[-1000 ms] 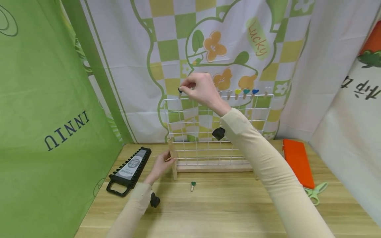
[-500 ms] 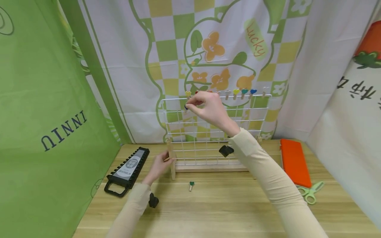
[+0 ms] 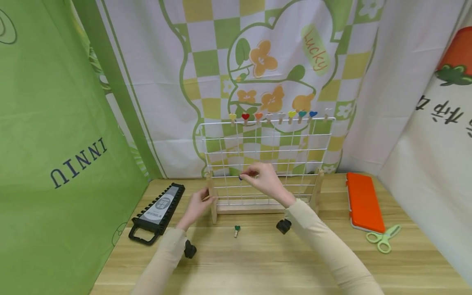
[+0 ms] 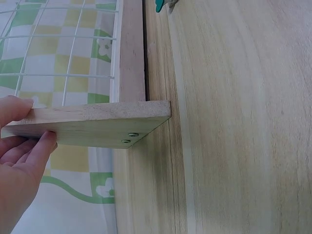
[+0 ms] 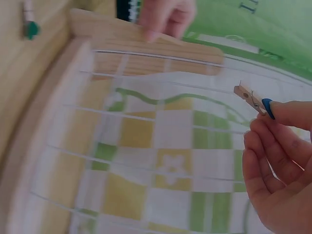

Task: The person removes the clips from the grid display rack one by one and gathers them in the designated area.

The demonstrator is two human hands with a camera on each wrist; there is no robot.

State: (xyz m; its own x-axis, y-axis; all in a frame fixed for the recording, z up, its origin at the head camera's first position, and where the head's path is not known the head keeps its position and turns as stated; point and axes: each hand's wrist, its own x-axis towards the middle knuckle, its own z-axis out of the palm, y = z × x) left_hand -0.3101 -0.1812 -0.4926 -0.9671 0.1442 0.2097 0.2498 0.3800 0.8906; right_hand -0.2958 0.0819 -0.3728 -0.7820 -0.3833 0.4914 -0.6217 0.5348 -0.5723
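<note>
My right hand [image 3: 266, 182] pinches a small wooden clothespin [image 5: 251, 100] with a blue heart between thumb and fingertips, in front of the lower part of a white wire grid rack [image 3: 258, 151]. In the right wrist view the pin's tip points away from the hand. My left hand [image 3: 197, 206] grips the rack's left wooden foot [image 4: 92, 122], thumb on one side and fingers on the other. Several heart clothespins, a red one [image 3: 245, 117] among them, sit along the rack's top wire. A green-heart clothespin [image 3: 237, 231] lies on the table before the rack.
A black toothed holder [image 3: 158, 213] with a handle lies left of the rack. To the right are an orange flat case [image 3: 365, 203] and light green scissors [image 3: 383, 238]. Patterned cloth [image 3: 206, 61] hangs behind the wooden table [image 3: 236, 270].
My right hand has come down from the rack's top left corner to its lower part, carrying the blue-heart clothespin. The left hand stays at the wooden foot.
</note>
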